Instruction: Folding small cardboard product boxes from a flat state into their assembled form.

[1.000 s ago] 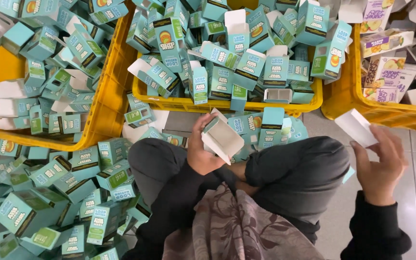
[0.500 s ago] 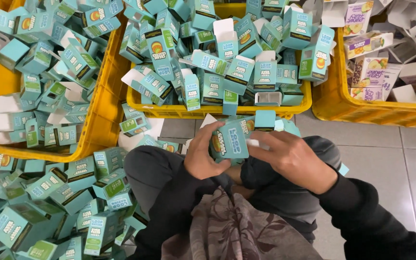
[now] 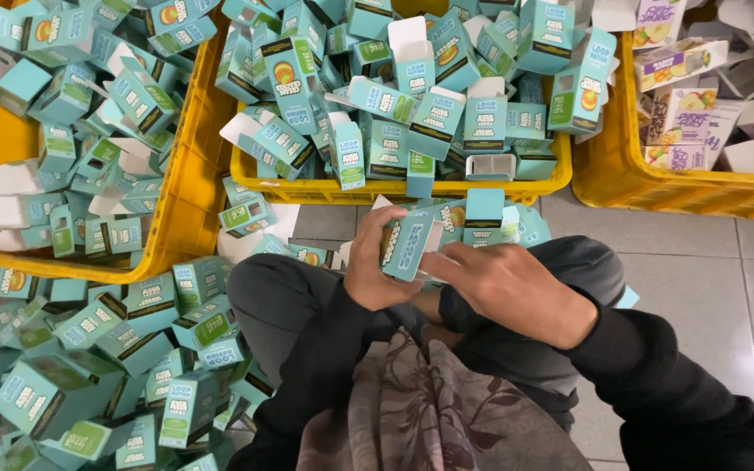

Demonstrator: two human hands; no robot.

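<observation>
Crates of yellow plastic number three (image 3: 194, 187), (image 3: 534, 185), (image 3: 621, 166), two piled with small teal cardboard cartons too many to count, one with purple and white cartons. One small teal cardboard carton (image 3: 407, 246) with dark side panel sits over the lap, left hand (image 3: 377, 270) closed around it, right hand (image 3: 508, 283) pressing fingertips on its edge. Loose cartons (image 3: 89, 375) crowd the grey tiled floor (image 3: 709, 279) on the left; free tiles remain on the right

right hand (image 3: 508, 283): palm and fingertips hidden behind its own back | teal carton (image 3: 408, 247): right part covered by that hand | left crate (image 3: 187, 196), left of carton: cut by frame edge | right crate (image 3: 621, 170): cut off likewise
</observation>
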